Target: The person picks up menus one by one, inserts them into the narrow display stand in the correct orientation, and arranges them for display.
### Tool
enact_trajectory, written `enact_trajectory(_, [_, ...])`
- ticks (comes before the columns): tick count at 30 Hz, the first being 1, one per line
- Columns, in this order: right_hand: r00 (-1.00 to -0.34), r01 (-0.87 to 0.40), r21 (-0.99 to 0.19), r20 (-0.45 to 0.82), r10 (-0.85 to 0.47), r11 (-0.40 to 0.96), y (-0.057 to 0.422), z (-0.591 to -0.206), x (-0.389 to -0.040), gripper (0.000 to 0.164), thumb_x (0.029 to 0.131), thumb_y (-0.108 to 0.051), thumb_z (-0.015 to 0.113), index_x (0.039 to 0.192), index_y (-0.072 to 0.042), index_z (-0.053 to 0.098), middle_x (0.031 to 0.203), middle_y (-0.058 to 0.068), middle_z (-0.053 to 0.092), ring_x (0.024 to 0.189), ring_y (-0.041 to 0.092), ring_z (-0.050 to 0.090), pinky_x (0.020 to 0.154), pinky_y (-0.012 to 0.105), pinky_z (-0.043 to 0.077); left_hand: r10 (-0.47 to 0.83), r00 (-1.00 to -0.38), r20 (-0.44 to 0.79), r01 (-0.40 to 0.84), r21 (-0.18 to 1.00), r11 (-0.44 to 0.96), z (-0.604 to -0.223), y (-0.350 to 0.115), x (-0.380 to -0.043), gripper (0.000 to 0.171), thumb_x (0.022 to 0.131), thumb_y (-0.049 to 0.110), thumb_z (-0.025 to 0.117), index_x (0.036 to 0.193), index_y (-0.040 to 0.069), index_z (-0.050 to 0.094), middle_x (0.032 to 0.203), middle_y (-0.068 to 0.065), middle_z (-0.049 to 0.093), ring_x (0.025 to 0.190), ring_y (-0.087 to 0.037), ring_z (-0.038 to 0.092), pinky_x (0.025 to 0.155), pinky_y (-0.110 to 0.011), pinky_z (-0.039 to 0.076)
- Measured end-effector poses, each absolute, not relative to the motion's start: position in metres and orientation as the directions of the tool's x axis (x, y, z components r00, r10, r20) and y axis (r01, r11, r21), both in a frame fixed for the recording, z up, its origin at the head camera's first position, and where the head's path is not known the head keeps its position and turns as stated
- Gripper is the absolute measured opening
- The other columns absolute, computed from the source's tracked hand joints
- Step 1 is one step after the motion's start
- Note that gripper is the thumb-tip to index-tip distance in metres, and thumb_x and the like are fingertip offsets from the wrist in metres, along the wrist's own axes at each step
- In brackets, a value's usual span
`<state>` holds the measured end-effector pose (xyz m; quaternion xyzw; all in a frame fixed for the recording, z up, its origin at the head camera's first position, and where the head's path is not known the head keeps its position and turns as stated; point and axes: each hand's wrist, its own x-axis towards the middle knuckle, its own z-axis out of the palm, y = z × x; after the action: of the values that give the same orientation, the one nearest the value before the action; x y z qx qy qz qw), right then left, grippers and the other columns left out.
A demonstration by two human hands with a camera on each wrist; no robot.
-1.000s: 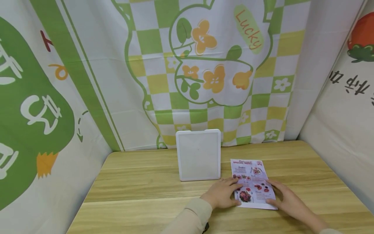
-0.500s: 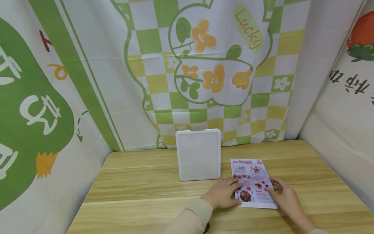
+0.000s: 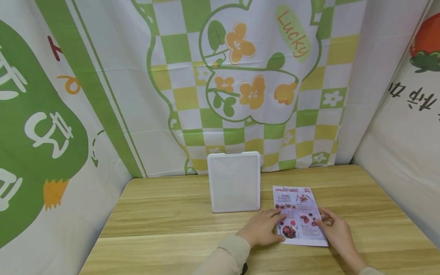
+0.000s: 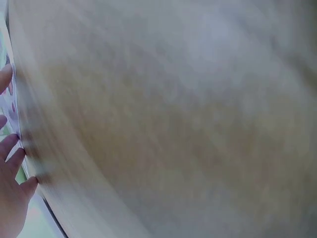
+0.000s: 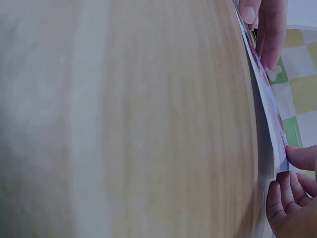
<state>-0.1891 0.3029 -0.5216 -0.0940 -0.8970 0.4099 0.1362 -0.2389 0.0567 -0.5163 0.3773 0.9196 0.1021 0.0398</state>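
Wht. frame [image 3: 234, 183] stands nr. back edge of desk [image 3: 158, 214], approx. mid. L. hand [image 3: 260, 228], fingers spread, rests on L. edge of menu sheet [image 3: 306, 210], face-up in desk's R. half. R. hand [image 3: 338, 231] pinches sheet's R. edge, thumb above, fingers below. Rec.: light, steady L. pressure; raise R. edge evenly; hard pinch may crease paper.

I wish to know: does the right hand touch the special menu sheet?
Touching. In the right wrist view, the right hand rests its thumb on the special menu sheet.
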Motion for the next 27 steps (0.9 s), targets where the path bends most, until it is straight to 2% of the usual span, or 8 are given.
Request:
enact_trajectory(5, [-0.944, 0.086, -0.766, 0.142, 0.298, 0.638, 0.3018, -0.5199, -0.1885, 0.047, 0.085, -0.004, 0.073, 0.127, 0.012, 0.057, 0.093, 0.019, 0.070, 0.072, 0.008, 0.062, 0.063, 0.021, 0.047, 0.662, -0.746, 0.076, 0.654, 0.273, 0.706, -0.5157, 0.0573, -0.2364, 0.065, 0.090, 0.049, 0.067, 0.146, 0.021, 0.048, 0.152, 0.003, 0.044, 0.137, -0.016, 0.042, 0.113, -0.037, 0.033])
enact_trajectory(10, [-0.944, 0.124, -0.781, 0.098, 0.316, 0.612, 0.3002, -0.5173, -0.1883, 0.047, 0.087, -0.006, 0.072, 0.127, 0.013, 0.057, 0.095, 0.019, 0.070, 0.073, 0.007, 0.061, 0.064, 0.021, 0.047, 0.569, -0.810, 0.144, 0.576, 0.377, 0.725, -0.5169, 0.0580, -0.2358, 0.060, 0.090, 0.040, 0.071, 0.142, 0.016, 0.053, 0.142, 0.000, 0.055, 0.129, -0.018, 0.051, 0.108, -0.037, 0.039])
enact_trajectory(15, [-0.936, 0.144, -0.798, 0.083, 0.343, 0.585, 0.2994, -0.5174, -0.1886, 0.041, 0.088, -0.006, 0.072, 0.123, 0.013, 0.060, 0.096, 0.018, 0.071, 0.073, 0.006, 0.059, 0.063, 0.019, 0.047, 0.485, -0.861, 0.150, 0.496, 0.458, 0.738, -0.5168, 0.0585, -0.2338, 0.059, 0.089, 0.038, 0.072, 0.140, 0.016, 0.055, 0.138, -0.001, 0.058, 0.127, -0.019, 0.052, 0.107, -0.039, 0.040])
enact_trajectory(20, [-0.927, 0.147, -0.811, 0.087, 0.365, 0.566, 0.2999, -0.5189, -0.1883, 0.035, 0.091, -0.007, 0.071, 0.119, 0.012, 0.063, 0.098, 0.019, 0.071, 0.073, 0.000, 0.058, 0.064, 0.016, 0.048, 0.444, -0.882, 0.155, 0.456, 0.513, 0.727, -0.5191, 0.0598, -0.2334, 0.056, 0.089, 0.039, 0.072, 0.138, 0.017, 0.056, 0.137, 0.001, 0.058, 0.127, -0.019, 0.052, 0.105, -0.040, 0.040])
enact_trajectory(27, [-0.925, 0.159, -0.854, 0.046, 0.377, 0.494, 0.3006, -0.5160, -0.1864, 0.034, 0.094, -0.006, 0.065, 0.121, 0.014, 0.060, 0.101, 0.021, 0.070, 0.073, -0.008, 0.055, 0.065, 0.013, 0.048, 0.389, -0.908, 0.155, 0.403, 0.579, 0.709, -0.5212, 0.0619, -0.2321, 0.056, 0.090, 0.040, 0.070, 0.138, 0.015, 0.057, 0.134, -0.002, 0.060, 0.125, -0.021, 0.054, 0.106, -0.040, 0.040])
